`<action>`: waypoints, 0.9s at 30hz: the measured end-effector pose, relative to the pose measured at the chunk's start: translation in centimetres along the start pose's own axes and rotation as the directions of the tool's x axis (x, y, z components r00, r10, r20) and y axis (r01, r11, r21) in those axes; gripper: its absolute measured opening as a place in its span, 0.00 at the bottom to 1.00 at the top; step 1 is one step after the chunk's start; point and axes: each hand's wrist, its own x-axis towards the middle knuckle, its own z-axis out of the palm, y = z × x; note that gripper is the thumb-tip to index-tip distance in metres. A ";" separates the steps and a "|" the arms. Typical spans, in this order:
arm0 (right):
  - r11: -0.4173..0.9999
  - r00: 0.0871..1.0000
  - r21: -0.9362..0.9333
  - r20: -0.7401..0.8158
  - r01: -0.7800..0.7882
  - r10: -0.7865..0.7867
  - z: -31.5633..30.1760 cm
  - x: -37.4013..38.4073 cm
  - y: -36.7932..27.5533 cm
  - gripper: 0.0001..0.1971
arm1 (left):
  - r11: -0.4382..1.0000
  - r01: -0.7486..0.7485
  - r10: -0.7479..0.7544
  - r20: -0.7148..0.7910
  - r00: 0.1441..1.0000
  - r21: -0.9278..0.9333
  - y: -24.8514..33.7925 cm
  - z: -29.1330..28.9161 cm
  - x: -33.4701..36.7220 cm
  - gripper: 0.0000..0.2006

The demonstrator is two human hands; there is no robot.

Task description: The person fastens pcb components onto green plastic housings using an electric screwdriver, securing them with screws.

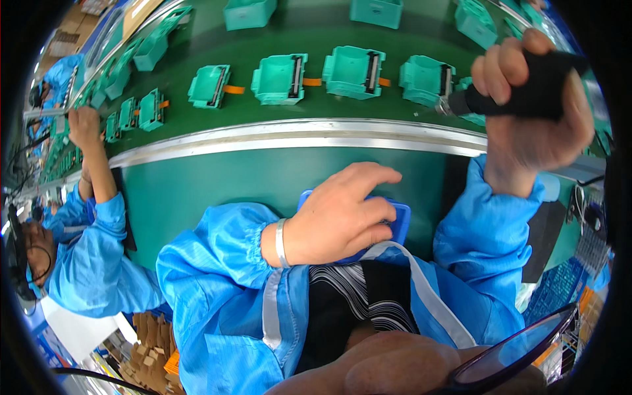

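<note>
My right hand (526, 131) is wrapped around a black powered screwdriver (480, 99), raised over the line at the right. The metal tip points left, close to the right edge of a light-green plastic housing (424, 80); I cannot tell whether it touches. My left hand (349, 217) hovers over a blue plastic tray (400, 220) near my body, fingers spread and bent with nothing visible in them. The hand hides most of the tray and its contents. More open green housings (280, 79) lie in a row, several with a dark strip and an orange flat cable (233, 89).
A metal rail (296, 135) separates the green line surface from my green worktop (197, 178). Green bins (376, 12) stand on the far side. At the left, a co-worker's hand (85, 128) reaches over the line. A blue crate (556, 289) sits at the lower right.
</note>
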 end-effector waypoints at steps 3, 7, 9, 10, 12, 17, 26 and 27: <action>0.988 0.979 -0.141 -0.187 0.058 -0.085 0.8 0.1 0.1 0.23 | 0.964 -0.114 0.081 0.146 0.986 0.240 0.4 0.2 0.6 0.17; 0.964 0.874 -0.250 -0.442 0.094 -0.200 2.0 1.5 1.3 0.20 | 0.900 -0.125 0.037 0.213 0.976 0.418 0.2 0.2 -0.3 0.10; 0.977 0.869 -0.191 -0.464 0.091 -0.172 0.6 1.7 1.6 0.20 | 0.900 -0.152 0.061 0.228 0.972 0.409 -0.1 0.2 -0.4 0.08; 0.972 0.873 -0.216 -0.453 0.087 -0.179 -0.3 1.6 1.9 0.20 | 0.901 -0.145 0.061 0.213 0.975 0.408 -0.1 0.4 -0.4 0.09; 0.934 0.879 -0.338 -0.404 0.114 -0.254 -2.0 1.7 3.2 0.18 | 0.903 -0.142 0.063 0.202 0.977 0.405 0.0 0.5 -0.3 0.11; 0.912 0.869 -0.402 -0.420 0.080 -0.261 -2.1 1.7 4.0 0.16 | 0.929 -0.083 0.011 0.197 0.980 0.361 0.4 0.4 0.2 0.17; 0.942 0.896 -0.334 -0.409 0.030 -0.173 -2.0 1.3 4.7 0.15 | 0.928 -0.112 0.061 0.150 0.987 0.356 -0.1 0.7 0.0 0.14; 0.948 0.903 -0.312 -0.389 0.059 -0.185 -2.4 1.3 5.0 0.15 | 0.928 -0.110 0.060 0.150 0.987 0.356 -0.1 0.8 0.1 0.14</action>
